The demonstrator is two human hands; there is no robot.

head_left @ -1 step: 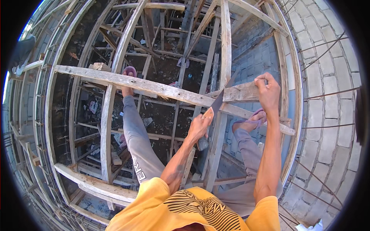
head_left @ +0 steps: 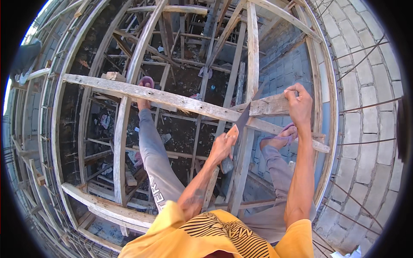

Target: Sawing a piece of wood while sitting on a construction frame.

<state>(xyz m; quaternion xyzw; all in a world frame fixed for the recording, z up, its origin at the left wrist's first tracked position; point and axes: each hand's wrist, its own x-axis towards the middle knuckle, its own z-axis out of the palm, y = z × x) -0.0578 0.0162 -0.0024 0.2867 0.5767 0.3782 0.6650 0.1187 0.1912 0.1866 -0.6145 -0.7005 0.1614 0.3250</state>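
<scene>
My left hand point(head_left: 221, 147) is closed round the orange-brown wooden handle of a handsaw point(head_left: 244, 117). The saw's dark blade points up and away, lying against the left end of a short, weathered wooden board point(head_left: 270, 105). My right hand point(head_left: 298, 103) grips this board's right end with curled fingers. Beneath the board and blade runs a long wooden beam point(head_left: 172, 99), crossing from left to right. A grey, blunt-ended object point(head_left: 226, 165) shows just below my left hand; its kind I cannot make out.
My sandalled feet stand on the timber frame, left point(head_left: 146, 82) and right point(head_left: 287, 132). Below the open framing lies dark ground point(head_left: 172, 129) with scattered debris. A block wall point(head_left: 365, 120) with protruding steel bars point(head_left: 370, 142) rises at right. Another person's leg point(head_left: 28, 60) shows far left.
My left hand and the saw have shifted slightly back toward me. My right hand and the board stay in nearly the same place.
</scene>
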